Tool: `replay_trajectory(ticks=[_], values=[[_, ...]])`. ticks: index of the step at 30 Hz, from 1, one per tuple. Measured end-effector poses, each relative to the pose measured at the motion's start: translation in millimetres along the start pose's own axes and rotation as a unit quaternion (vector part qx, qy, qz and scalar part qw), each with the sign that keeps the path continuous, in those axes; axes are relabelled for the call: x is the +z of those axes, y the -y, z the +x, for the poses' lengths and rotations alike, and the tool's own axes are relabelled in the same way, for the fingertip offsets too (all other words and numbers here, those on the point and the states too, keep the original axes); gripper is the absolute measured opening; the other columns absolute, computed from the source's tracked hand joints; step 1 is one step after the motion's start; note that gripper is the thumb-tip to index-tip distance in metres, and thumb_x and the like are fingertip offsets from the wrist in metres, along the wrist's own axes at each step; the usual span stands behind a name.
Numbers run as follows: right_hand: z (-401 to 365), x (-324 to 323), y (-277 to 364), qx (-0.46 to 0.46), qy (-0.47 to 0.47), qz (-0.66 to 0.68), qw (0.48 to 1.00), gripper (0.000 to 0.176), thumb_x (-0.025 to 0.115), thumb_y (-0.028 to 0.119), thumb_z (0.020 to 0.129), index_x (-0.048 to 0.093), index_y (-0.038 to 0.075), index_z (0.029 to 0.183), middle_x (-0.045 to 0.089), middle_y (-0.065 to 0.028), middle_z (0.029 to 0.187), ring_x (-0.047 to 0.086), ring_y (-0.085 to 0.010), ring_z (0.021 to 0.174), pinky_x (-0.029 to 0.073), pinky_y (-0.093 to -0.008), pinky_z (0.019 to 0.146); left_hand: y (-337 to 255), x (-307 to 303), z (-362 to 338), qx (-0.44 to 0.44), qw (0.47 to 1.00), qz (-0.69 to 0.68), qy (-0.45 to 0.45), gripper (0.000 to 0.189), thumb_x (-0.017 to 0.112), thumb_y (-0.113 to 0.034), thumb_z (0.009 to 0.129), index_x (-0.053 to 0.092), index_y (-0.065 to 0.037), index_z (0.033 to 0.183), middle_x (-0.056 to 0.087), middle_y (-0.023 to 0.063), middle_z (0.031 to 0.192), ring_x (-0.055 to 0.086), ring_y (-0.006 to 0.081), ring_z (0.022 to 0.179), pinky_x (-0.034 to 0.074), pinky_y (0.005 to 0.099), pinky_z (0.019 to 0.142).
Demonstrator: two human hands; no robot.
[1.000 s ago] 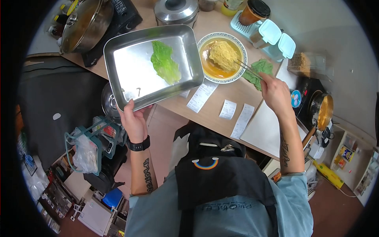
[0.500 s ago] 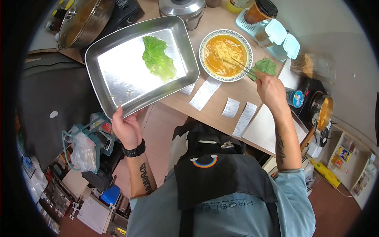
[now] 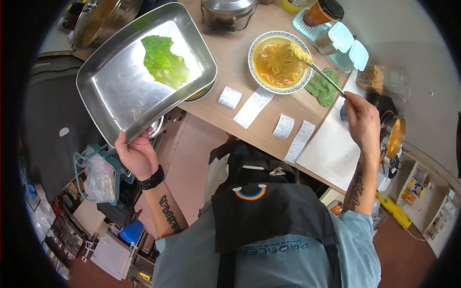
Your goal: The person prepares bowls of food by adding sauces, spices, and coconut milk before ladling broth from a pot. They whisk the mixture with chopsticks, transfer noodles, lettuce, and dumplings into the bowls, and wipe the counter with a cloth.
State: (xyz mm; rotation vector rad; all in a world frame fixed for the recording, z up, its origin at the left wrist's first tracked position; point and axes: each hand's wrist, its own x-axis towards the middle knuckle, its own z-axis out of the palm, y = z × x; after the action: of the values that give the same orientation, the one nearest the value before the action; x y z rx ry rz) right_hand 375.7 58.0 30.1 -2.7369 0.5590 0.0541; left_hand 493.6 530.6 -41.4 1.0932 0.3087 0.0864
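Note:
My left hand [image 3: 136,153] grips the near edge of a steel tray [image 3: 120,91], held tilted over the counter's left end. One green lettuce leaf [image 3: 163,61] lies on the tray. My right hand [image 3: 363,121] holds metal chopsticks [image 3: 326,79], whose tips pinch yellow noodles [image 3: 297,52] at the far right rim of a patterned bowl of orange broth [image 3: 280,62]. A second lettuce leaf [image 3: 322,87] lies on the counter right of the bowl, under the chopsticks.
Several paper receipts [image 3: 253,107] lie along the wooden counter's front edge. A white board [image 3: 331,156] sits at the right. A lidded pot [image 3: 103,21] and steel container [image 3: 226,10] stand behind; teal-lidded jars [image 3: 348,48] at back right; a small pot of broth [image 3: 394,133] far right.
My left hand has swung the tray left and away from the bowl. My right hand has pulled back to the right, lifting noodles at the bowl's rim with the chopsticks.

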Motion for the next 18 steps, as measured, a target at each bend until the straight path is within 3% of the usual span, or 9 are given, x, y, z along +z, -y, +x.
replay_trajectory(ticks=[3, 5, 8, 12, 18], values=[[4, 1, 5, -0.001, -0.001, -0.02, 1.0, 0.021, 0.064, 0.013, 0.092, 0.072, 0.003, 0.109, 0.071, -0.0195, 0.097, 0.069, -0.0385, 0.085, 0.055, -0.0416, 0.077, -7, -7, 0, 0.013, 1.0, 0.003, -0.018, 0.039, 0.05, -0.023, 0.098, 0.053, 0.001, 0.128, 0.066, 0.0151, 0.118, 0.068, 0.0276, 0.096, 0.056, 0.0409, 0.078], [8, 11, 4, -0.003, 0.009, -0.045, 0.999, 0.023, 0.063, 0.014, 0.092, 0.072, 0.004, 0.111, 0.071, -0.0192, 0.098, 0.069, -0.0383, 0.086, 0.055, -0.0424, 0.077, -10, -10, 2, 0.013, 0.999, -0.026, 0.021, 0.033, 0.048, -0.023, 0.099, 0.059, 0.003, 0.117, 0.069, 0.0189, 0.112, 0.068, 0.0322, 0.096, 0.054, 0.0414, 0.085], [8, 11, 5, 0.0, 0.021, -0.103, 0.994, 0.026, 0.062, 0.014, 0.092, 0.07, 0.006, 0.115, 0.071, -0.0188, 0.101, 0.069, -0.0379, 0.087, 0.054, -0.044, 0.078, -10, -13, 2, 0.024, 1.0, -0.003, -0.005, 0.037, 0.048, -0.023, 0.098, 0.054, 0.001, 0.125, 0.067, 0.0152, 0.115, 0.068, 0.0282, 0.096, 0.057, 0.0413, 0.078], [-2, -5, 21, 0.033, 0.044, -0.144, 0.988, 0.028, 0.062, 0.015, 0.091, 0.068, 0.007, 0.117, 0.071, -0.018, 0.107, 0.069, -0.0366, 0.089, 0.054, -0.0452, 0.078, -11, -8, -3, 0.029, 0.999, -0.008, -0.018, 0.037, 0.048, -0.023, 0.098, 0.054, 0.001, 0.126, 0.067, 0.0152, 0.114, 0.068, 0.0283, 0.096, 0.057, 0.0415, 0.077], [19, 88, -5, -0.03, 0.058, -0.131, 0.989, 0.023, 0.059, 0.018, 0.092, 0.069, 0.007, 0.109, 0.072, -0.0178, 0.102, 0.07, -0.037, 0.085, 0.055, -0.0467, 0.077, -6, -8, -6, 0.017, 1.0, 0.0, -0.012, 0.038, 0.048, -0.023, 0.098, 0.054, 0.0, 0.127, 0.067, 0.0148, 0.115, 0.068, 0.0279, 0.097, 0.057, 0.0411, 0.075]])
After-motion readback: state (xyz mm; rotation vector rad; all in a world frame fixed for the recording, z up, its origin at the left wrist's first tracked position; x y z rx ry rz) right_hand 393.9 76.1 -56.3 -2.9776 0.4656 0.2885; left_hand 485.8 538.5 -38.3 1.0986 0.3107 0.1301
